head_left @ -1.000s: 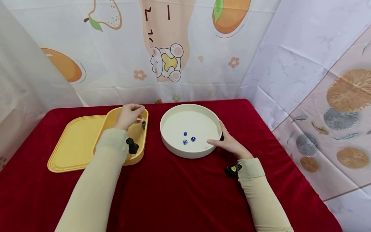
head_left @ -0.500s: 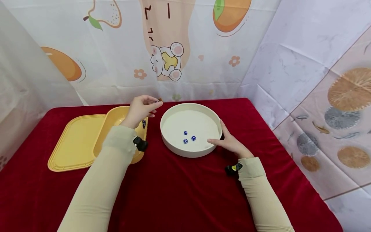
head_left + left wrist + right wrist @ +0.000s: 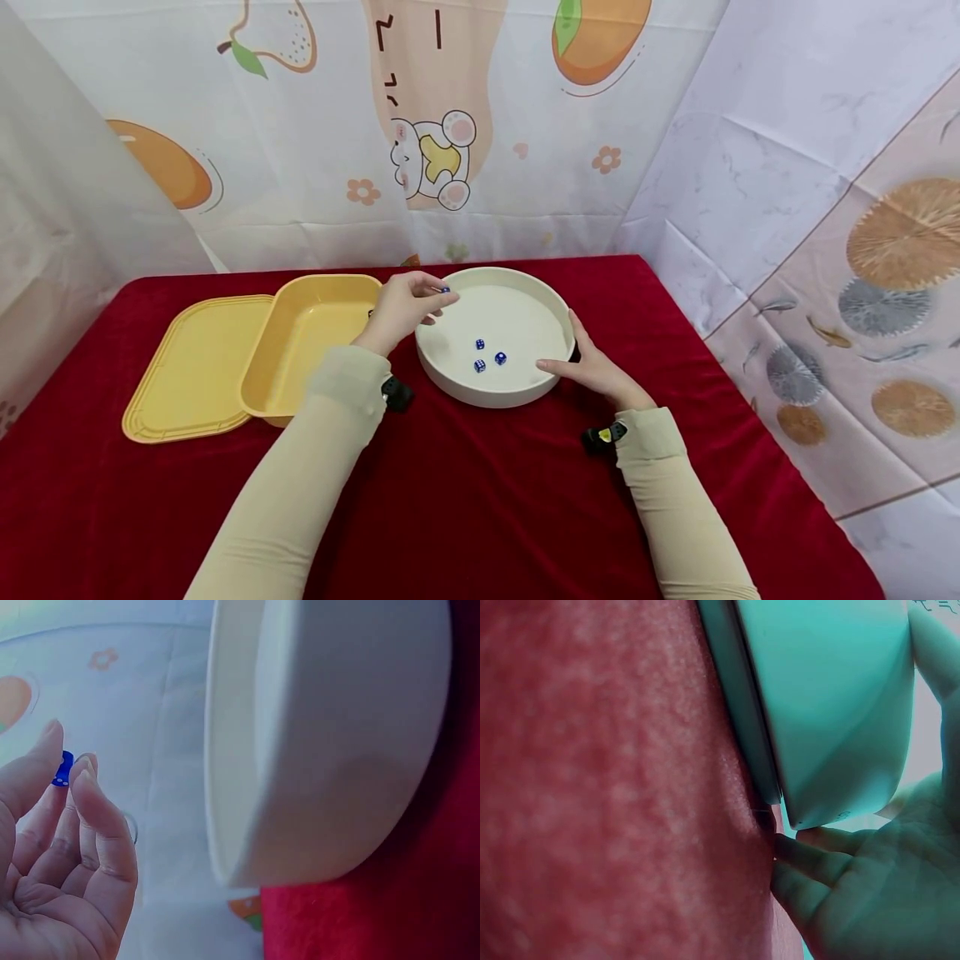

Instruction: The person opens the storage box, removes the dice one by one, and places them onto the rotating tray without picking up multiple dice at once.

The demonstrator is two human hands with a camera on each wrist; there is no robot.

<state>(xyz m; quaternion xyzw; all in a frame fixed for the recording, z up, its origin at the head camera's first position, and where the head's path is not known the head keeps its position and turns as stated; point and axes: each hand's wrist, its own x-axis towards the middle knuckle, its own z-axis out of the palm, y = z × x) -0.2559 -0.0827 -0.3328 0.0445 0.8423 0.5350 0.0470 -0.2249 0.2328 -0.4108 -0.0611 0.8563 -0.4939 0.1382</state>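
My left hand [image 3: 401,312] pinches a blue die [image 3: 446,290] between thumb and fingertips over the left rim of a round cream tray [image 3: 487,398]. In the left wrist view the blue die [image 3: 63,769] shows white dots, and the tray's wall [image 3: 352,750] stands to its right. Inside the tray lie three dice: one blue die [image 3: 480,343] at the back, another blue die [image 3: 480,366] in front and a third blue die [image 3: 500,358] to the right. My right hand [image 3: 596,371] grips the tray's right side, thumb over the rim, fingers outside and low against the wall.
Left of the tray stands a yellow box [image 3: 300,342], partly covered by the left forearm. A flat yellow lid [image 3: 198,367] lies beside it. Red cloth [image 3: 480,500] covers the table, and a printed curtain [image 3: 300,167] hangs behind.
My left hand has lifted from inside the yellow box and moved right to the tray's left rim, with the die between its fingers. My right hand stays at the tray.
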